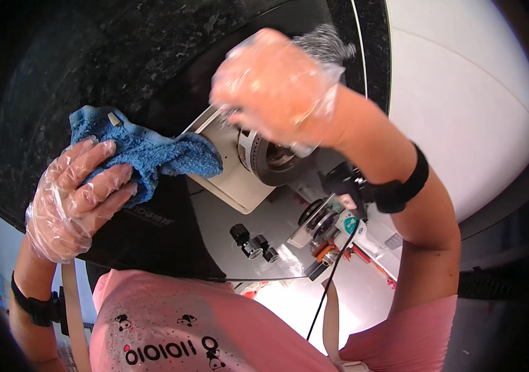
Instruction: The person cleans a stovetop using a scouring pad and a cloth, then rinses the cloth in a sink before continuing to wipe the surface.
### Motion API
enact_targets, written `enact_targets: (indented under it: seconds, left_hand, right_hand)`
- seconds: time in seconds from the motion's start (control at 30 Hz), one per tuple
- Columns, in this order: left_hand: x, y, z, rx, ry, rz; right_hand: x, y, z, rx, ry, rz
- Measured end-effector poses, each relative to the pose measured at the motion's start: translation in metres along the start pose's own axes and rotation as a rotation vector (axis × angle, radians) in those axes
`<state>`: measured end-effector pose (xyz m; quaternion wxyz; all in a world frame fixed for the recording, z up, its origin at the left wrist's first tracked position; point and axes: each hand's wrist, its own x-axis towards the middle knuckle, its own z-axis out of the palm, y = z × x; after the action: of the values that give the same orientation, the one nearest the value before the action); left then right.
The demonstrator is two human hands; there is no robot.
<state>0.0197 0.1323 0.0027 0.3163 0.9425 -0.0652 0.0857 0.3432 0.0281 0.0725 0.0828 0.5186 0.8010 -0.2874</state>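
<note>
My left hand [71, 200], in a clear plastic glove, presses a bunched blue terry cloth [143, 151] against a dark surface, its fingers spread over the cloth's near side. My right hand [274, 88], gloved as well and blurred, is curled over a round gas burner [271, 160] and hides its far part. Wiry metal bits show at its fingertips, apparently a steel wool scourer [229, 115]; most of it is hidden. Beyond that wrist lies a tangle of silvery wire strands [327, 44]. The burner stands on a pale square plate [225, 174], partly overlapped by the cloth.
Black control knobs [240, 235] sit near the front edge of the glossy black hob [148, 242], whose surface mirrors the room. Speckled black countertop [106, 56] extends beyond it. A white tiled wall [460, 83] rises at right. A thin black cable [327, 288] hangs from my right-arm strap.
</note>
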Motion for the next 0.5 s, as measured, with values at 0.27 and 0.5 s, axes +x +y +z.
enact_targets:
  seconds: [0.27,0.5]
  left_hand:
    - [0.000,0.001,0.000,-0.004,-0.005,-0.006]
    - [0.000,0.000,0.001,-0.004,0.004,0.008]
  right_hand:
    - [-0.003,0.008,-0.002,-0.167,0.006,-0.059]
    - [0.000,-0.003,0.003,-0.102,-0.015,-0.136]
